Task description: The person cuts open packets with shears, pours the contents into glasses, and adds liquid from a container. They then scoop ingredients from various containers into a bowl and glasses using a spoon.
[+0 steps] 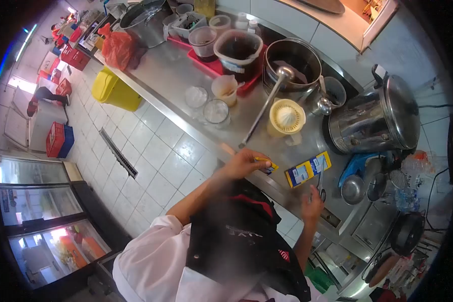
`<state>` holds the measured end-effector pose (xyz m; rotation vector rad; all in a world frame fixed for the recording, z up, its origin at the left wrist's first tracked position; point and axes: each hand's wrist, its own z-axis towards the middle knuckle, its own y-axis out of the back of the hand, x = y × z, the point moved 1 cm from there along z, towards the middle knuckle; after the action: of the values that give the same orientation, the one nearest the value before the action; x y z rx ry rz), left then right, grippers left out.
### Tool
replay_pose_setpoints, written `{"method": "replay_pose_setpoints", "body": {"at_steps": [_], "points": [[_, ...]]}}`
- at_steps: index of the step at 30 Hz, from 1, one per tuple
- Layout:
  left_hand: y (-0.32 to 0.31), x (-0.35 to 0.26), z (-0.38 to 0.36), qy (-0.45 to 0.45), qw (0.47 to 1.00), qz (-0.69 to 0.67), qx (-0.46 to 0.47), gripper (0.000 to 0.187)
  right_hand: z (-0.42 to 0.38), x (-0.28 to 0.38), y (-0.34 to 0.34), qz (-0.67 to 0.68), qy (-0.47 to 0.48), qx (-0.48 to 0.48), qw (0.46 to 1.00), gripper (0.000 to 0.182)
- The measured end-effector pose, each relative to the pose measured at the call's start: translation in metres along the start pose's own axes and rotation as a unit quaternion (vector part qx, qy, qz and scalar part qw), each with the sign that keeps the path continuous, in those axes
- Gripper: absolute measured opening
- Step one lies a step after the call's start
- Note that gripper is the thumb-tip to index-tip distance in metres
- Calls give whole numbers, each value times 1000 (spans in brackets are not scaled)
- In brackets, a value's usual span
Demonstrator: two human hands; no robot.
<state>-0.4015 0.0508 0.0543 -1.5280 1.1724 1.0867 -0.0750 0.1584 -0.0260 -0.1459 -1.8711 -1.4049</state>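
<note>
My left hand (244, 163) is closed, with a small yellow and blue packet (268, 166) pinched between thumb and fingers at the counter's front edge. A yellow and blue strip of packets (308, 170) lies flat on the steel counter just right of it. My right hand (312, 202) is closed on scissors (322, 193); their blades point away from me, over the strip's right end. Beyond the strip stands a yellow citrus juicer (287, 117). A long ladle (262, 111) leans from a steel pot (293, 63) toward my left hand.
Two glasses of ice (217, 112) and a plastic jug (225, 89) stand near the front edge. A large lidded steel pot (372, 116) is at right, with metal bowls (353, 190) below it. Tubs (239, 48) sit on a red tray. A yellow bin (117, 89) stands on the floor.
</note>
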Motion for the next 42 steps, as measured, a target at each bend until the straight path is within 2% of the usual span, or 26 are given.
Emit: {"method": "replay_pose_setpoints", "body": {"at_steps": [1,2,3,5,6,7,8,9,11,13,15,16,17,19,20,22,23,25,29,31,33,35,37,39,41,42], "points": [[5,-6,-5,-21,1000,-8,-18,25,5,40,-10,159,9,27,987,60],[11,-12,-9,-21,1000,-8,-14,25,10,93,-19,333,28,48,941,58],[17,-18,-12,-35,999,5,8,24,17,143,-31,496,48,66,865,57],[33,-21,-12,-58,997,17,42,24,36,198,-54,516,96,102,845,44],[42,-22,-13,-129,986,102,-7,23,49,208,-61,511,98,90,849,44],[53,-25,-14,-200,960,186,-58,23,63,217,-72,495,76,167,849,42],[62,-25,-19,-146,968,173,-106,22,72,226,-84,476,50,243,844,41],[75,-37,-23,-149,969,171,-95,22,78,231,-97,474,47,232,848,41],[106,-58,-26,-80,960,228,-141,21,89,243,-123,442,79,234,862,37],[130,-54,-24,-99,970,182,-128,24,98,288,-120,436,103,207,870,35],[149,-67,-29,-93,975,160,-125,27,100,306,-130,506,8,175,844,32],[158,-64,-27,-103,973,164,-125,26,101,313,-139,553,-88,156,814,29],[165,-58,-26,-104,975,161,-113,26,102,317,-143,552,-93,144,816,29],[175,-48,-24,-79,969,189,-137,22,102,324,-146,461,-62,126,876,33],[179,-44,-26,-78,971,187,-125,22,98,330,-146,462,-70,116,877,33],[185,-46,-26,-75,973,190,-110,25,97,345,-139,289,27,60,955,45],[188,-43,-24,-77,974,188,-102,25,97,349,-140,286,23,53,956,45],[192,-38,-22,-56,993,89,-45,29,98,355,-142,171,1,26,985,56],[204,-34,-31,-119,990,68,-16,32,105,339,-136,164,-2,37,986,57],[223,-36,-40,-95,991,92,-3,27,113,344,-122,39,-37,115,992,58],[247,-37,-49,-94,989,106,34,24,123,345,-114,5,-2,134,991,55],[271,-37,-60,-90,986,120,69,21,134,350,-107,-96,-19,253,962,48],[290,-33,-71,58,992,70,87,17,142,348,-101,-125,0,269,955,44],[308,-10,-78,47,991,92,81,17,148,350,-98,-155,23,286,945,40],[325,8,-89,129,986,83,61,19,153,357,-93,-162,15,314,936,37],[333,22,-94,128,987,79,60,19,157,355,-94,-165,15,316,934,37]]}}
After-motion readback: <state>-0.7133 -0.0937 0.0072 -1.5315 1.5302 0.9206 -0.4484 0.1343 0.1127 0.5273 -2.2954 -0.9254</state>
